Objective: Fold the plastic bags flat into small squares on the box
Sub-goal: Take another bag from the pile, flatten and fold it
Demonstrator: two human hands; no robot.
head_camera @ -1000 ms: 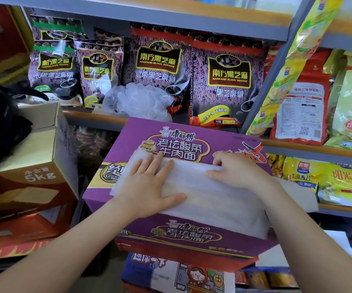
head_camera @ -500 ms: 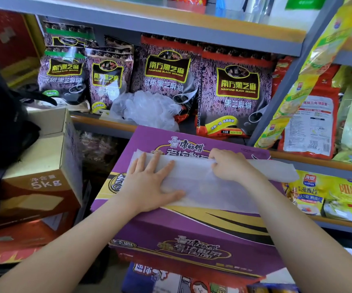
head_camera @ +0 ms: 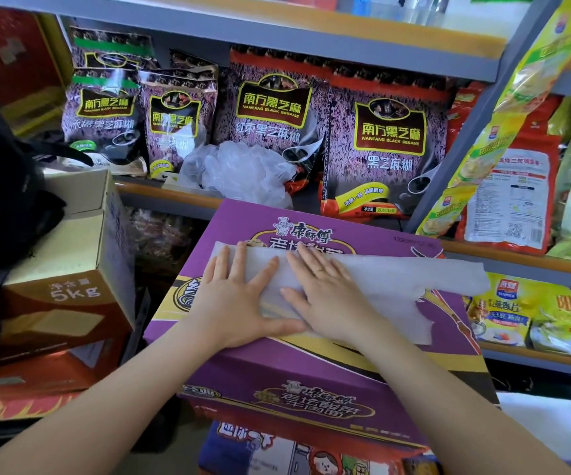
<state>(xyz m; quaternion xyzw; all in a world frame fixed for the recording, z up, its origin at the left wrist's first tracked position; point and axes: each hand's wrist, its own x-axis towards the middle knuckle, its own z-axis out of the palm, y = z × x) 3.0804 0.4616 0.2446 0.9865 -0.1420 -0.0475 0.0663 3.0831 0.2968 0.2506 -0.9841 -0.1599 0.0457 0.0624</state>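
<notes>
- So the bag is lying on top of the purple box, folded lengthwise into a long strip, nowhere near a small square yet imo.
- Left hand is flat on the strip's left end, fingers straight and spread, just pressing it down, not gripping anything.
- Right hand sits right beside it, touching it at the thumbs, palm down with fingers straight too. Looks like it's smoothing or creasing the fold.
- The strip's right end hangs past the box's right edge and looks ragged there, probably the handles, hard to say.
- What's left, as I read it: fold the strip over end to end a few times until it's square.
- There's a crumpled clear pile on the shelf behind the box. Probably more bags waiting, but I can't tell how many.
- Can't see any finished squares anywhere.
- The part of the strip under the palms is hidden, so no idea how clean the crease is.
</notes>
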